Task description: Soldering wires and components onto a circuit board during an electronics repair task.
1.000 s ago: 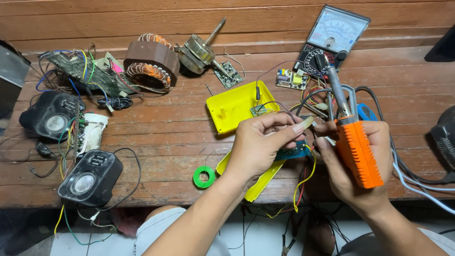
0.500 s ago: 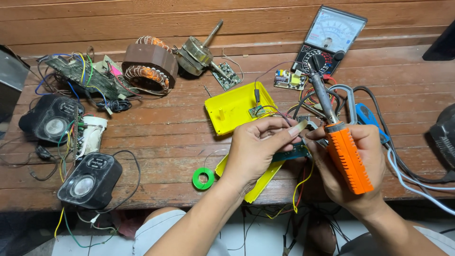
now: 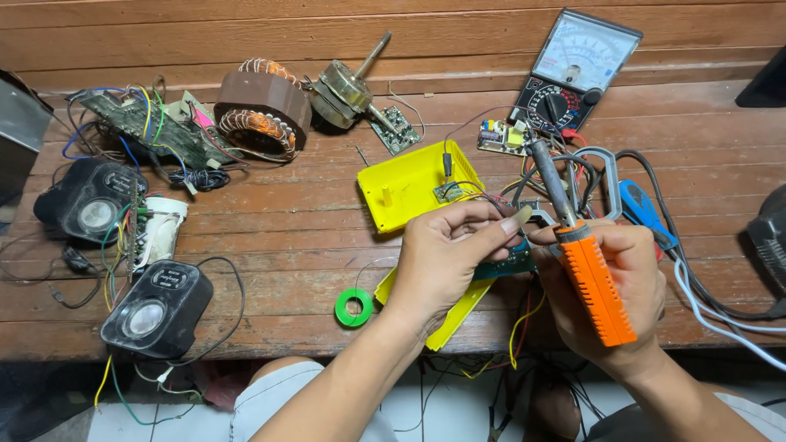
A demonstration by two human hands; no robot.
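While an orange-handled soldering iron (image 3: pixel 588 270) is gripped in the right hand (image 3: pixel 610 299), fingers wrapped fully round the handle and the metal shaft slanting up and away from the grip, a small green circuit board (image 3: pixel 509 262) is held between the two hands. The left hand (image 3: pixel 446 262) is closed around the board's near end, thumb and fingertips pinched together just beside the iron's shaft, so that both grips are tight and nearly touching. Red, yellow and black wires (image 3: pixel 524 319) are seen hanging below the grips over the edge of the wooden table (image 3: pixel 286 237). Partly hidden beneath the left hand, a yellow plastic shell (image 3: pixel 405 188) is laid open, its second half (image 3: pixel 454 315) showing just under the wrist. Left of that wrist a green solder spool (image 3: pixel 354 307) is set flat. Beyond the iron's tip an analogue multimeter (image 3: pixel 573 69) is propped, and to the right of the right hand a blue-handled tool (image 3: pixel 643 209) and grey cables are spread. Well away to the left, a copper-wound stator (image 3: pixel 262 110), a motor rotor (image 3: pixel 348 86), a wired board (image 3: pixel 147 127) and two black speakers (image 3: pixel 155 307) are scattered.
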